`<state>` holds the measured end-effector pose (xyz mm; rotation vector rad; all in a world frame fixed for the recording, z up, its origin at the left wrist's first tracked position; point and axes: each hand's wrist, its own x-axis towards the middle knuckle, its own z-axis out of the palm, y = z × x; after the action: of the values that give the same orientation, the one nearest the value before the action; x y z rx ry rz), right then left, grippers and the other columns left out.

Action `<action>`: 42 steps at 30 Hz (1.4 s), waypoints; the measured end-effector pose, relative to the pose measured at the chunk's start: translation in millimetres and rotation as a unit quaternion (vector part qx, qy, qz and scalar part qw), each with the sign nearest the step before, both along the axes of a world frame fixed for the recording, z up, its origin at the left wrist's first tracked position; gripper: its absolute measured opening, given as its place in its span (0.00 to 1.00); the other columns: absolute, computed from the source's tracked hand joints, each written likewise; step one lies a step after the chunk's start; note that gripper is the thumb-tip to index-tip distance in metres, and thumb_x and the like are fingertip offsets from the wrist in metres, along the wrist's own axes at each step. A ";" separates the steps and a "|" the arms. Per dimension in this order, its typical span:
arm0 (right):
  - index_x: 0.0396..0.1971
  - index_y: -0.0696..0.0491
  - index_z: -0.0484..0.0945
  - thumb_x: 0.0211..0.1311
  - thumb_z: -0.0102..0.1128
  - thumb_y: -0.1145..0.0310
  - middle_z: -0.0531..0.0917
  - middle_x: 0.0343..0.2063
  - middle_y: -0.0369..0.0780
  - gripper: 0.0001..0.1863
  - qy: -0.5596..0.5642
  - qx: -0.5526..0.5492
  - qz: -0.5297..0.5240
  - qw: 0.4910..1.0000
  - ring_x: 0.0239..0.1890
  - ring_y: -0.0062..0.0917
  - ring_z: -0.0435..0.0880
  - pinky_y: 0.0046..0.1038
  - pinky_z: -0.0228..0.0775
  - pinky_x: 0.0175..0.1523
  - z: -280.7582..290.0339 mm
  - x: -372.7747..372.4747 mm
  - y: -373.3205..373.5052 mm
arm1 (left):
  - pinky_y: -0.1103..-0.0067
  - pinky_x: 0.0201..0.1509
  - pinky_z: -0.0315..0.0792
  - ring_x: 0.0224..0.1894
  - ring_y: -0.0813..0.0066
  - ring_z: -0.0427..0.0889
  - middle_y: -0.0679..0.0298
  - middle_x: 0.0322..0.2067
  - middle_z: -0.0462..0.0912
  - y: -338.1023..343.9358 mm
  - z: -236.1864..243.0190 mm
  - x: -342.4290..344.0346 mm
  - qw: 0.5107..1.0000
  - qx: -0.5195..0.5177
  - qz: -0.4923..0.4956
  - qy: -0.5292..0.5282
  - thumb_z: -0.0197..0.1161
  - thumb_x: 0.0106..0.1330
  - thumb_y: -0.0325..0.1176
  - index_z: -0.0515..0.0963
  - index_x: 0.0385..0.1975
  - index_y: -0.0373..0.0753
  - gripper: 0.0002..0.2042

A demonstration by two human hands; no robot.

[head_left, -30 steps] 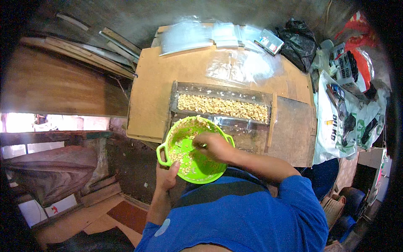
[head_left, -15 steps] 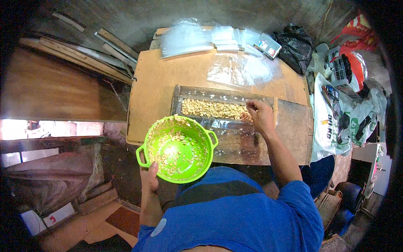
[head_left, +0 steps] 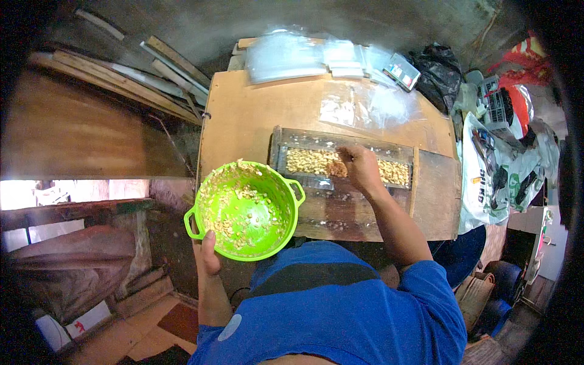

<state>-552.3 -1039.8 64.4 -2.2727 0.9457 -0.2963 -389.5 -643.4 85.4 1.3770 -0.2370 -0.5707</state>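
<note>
My left hand (head_left: 208,258) grips the near left side of a bright green plastic basin (head_left: 258,222) with two loop handles, its thumb over the rim. The basin is tilted, and pale bean-like bits cling to its wall and floor. My right hand (head_left: 363,171) is over a long wooden mould (head_left: 371,140), its fingers curled down and close together. Whatever they hold, if anything, is hidden. Pale grains (head_left: 307,160) fill the mould's slot on both sides of the hand, above a clear plastic lining (head_left: 316,182).
The mould lies on a wooden table (head_left: 237,121). At its far edge are stacks of clear plastic bags (head_left: 286,58), a small box (head_left: 402,71) and a black bag (head_left: 438,76). White sacks (head_left: 477,182) hang on the right. Wooden planks (head_left: 121,82) lean at the left.
My right hand has moved left along the mould, from its right end to near its middle. The basin has shifted left, away from the mould. The whole view has turned slightly.
</note>
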 end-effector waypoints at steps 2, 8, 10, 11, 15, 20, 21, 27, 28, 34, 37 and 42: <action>0.44 0.55 0.86 0.61 0.64 0.76 0.88 0.37 0.48 0.12 -0.037 0.006 0.018 0.999 0.40 0.37 0.88 0.34 0.78 0.46 8.2 6.8 6.7 | 0.65 0.67 0.71 0.62 0.59 0.76 0.50 0.63 0.73 7.5 -6.0 11.9 0.999 0.039 0.033 -0.006 0.55 0.68 0.36 0.59 0.72 0.32 0.32; 0.42 0.54 0.87 0.64 0.68 0.73 0.89 0.36 0.45 0.08 -0.131 0.008 0.028 0.991 0.39 0.33 0.88 0.31 0.78 0.45 22.1 43.9 48.9 | 0.64 0.67 0.72 0.63 0.57 0.77 0.51 0.64 0.73 20.0 -14.9 45.4 0.998 0.025 0.060 0.012 0.54 0.70 0.37 0.60 0.72 0.34 0.31; 0.43 0.54 0.87 0.64 0.67 0.74 0.89 0.38 0.45 0.08 -0.116 0.019 0.048 0.992 0.40 0.35 0.89 0.33 0.79 0.46 16.6 59.7 60.1 | 0.63 0.67 0.72 0.63 0.57 0.77 0.51 0.64 0.73 20.0 -14.2 53.7 0.999 0.012 0.038 0.003 0.54 0.70 0.37 0.60 0.71 0.34 0.30; 0.43 0.54 0.87 0.65 0.66 0.74 0.89 0.38 0.46 0.09 -0.119 0.019 0.063 0.991 0.40 0.36 0.89 0.33 0.79 0.46 13.9 64.8 63.4 | 0.63 0.67 0.72 0.63 0.57 0.77 0.51 0.64 0.73 20.2 -13.2 57.1 1.000 0.003 0.025 -0.003 0.54 0.71 0.37 0.60 0.71 0.34 0.30; 0.42 0.53 0.86 0.56 0.68 0.69 0.87 0.35 0.49 0.13 -0.051 0.037 0.037 0.997 0.38 0.48 0.87 0.43 0.78 0.45 3.4 71.9 68.3 | 0.64 0.67 0.72 0.63 0.58 0.77 0.51 0.63 0.74 21.0 -15.0 65.4 0.999 -0.034 0.008 0.001 0.53 0.71 0.37 0.61 0.71 0.34 0.29; 0.43 0.51 0.87 0.61 0.64 0.77 0.86 0.29 0.47 0.12 -0.036 -0.035 0.025 0.998 0.31 0.40 0.85 0.37 0.77 0.39 -3.3 61.2 57.7 | 0.64 0.67 0.70 0.63 0.59 0.76 0.53 0.63 0.74 20.8 -37.0 74.8 0.998 -0.014 0.054 0.028 0.53 0.71 0.38 0.62 0.70 0.34 0.29; 0.43 0.51 0.87 0.61 0.64 0.77 0.86 0.30 0.46 0.12 -0.035 -0.036 0.022 0.998 0.32 0.40 0.86 0.38 0.77 0.40 -4.8 58.3 56.8 | 0.64 0.68 0.70 0.63 0.60 0.76 0.53 0.63 0.74 19.3 -42.7 76.9 0.998 -0.018 0.061 0.022 0.53 0.71 0.38 0.63 0.70 0.34 0.29; 0.41 0.50 0.85 0.53 0.70 0.66 0.86 0.37 0.43 0.14 -0.029 -0.160 0.020 0.986 0.39 0.43 0.86 0.42 0.76 0.44 -14.5 36.4 49.7 | 0.63 0.71 0.65 0.67 0.61 0.72 0.57 0.66 0.72 -2.8 -75.2 87.8 0.991 -0.018 0.131 0.026 0.54 0.72 0.41 0.63 0.71 0.37 0.29; 0.41 0.49 0.85 0.53 0.70 0.66 0.86 0.37 0.42 0.15 -0.003 -0.181 0.008 0.983 0.40 0.42 0.86 0.42 0.75 0.45 -15.4 32.4 49.1 | 0.63 0.71 0.65 0.67 0.61 0.72 0.57 0.66 0.72 -6.9 -79.8 89.4 0.990 -0.030 0.135 0.035 0.54 0.72 0.42 0.63 0.71 0.37 0.29; 0.45 0.48 0.84 0.49 0.70 0.69 0.85 0.34 0.42 0.19 0.029 -0.188 -0.024 0.982 0.40 0.40 0.84 0.41 0.71 0.49 -18.8 20.1 49.1 | 0.65 0.71 0.65 0.67 0.62 0.72 0.57 0.66 0.71 -22.2 -104.5 93.9 0.984 -0.082 0.127 0.094 0.54 0.71 0.38 0.61 0.71 0.39 0.28; 0.44 0.49 0.84 0.46 0.70 0.72 0.85 0.33 0.43 0.20 0.025 -0.153 -0.048 0.987 0.40 0.41 0.85 0.41 0.72 0.47 -16.1 3.7 41.2 | 0.65 0.70 0.66 0.66 0.61 0.73 0.56 0.65 0.72 -27.5 -115.9 91.6 0.979 -0.114 0.117 0.122 0.53 0.72 0.39 0.63 0.70 0.37 0.27; 0.41 0.52 0.85 0.42 0.70 0.78 0.87 0.34 0.44 0.20 -0.056 -0.133 -0.098 0.985 0.38 0.41 0.86 0.37 0.77 0.44 -12.4 -38.9 21.9 | 0.64 0.68 0.69 0.64 0.61 0.75 0.57 0.63 0.75 -29.0 -125.4 88.7 0.970 -0.058 0.164 0.172 0.52 0.73 0.45 0.65 0.68 0.36 0.28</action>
<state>-591.2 -1017.9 52.1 -2.3726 1.1301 -0.6655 -300.8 -672.5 -40.0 1.1496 0.2326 -0.4985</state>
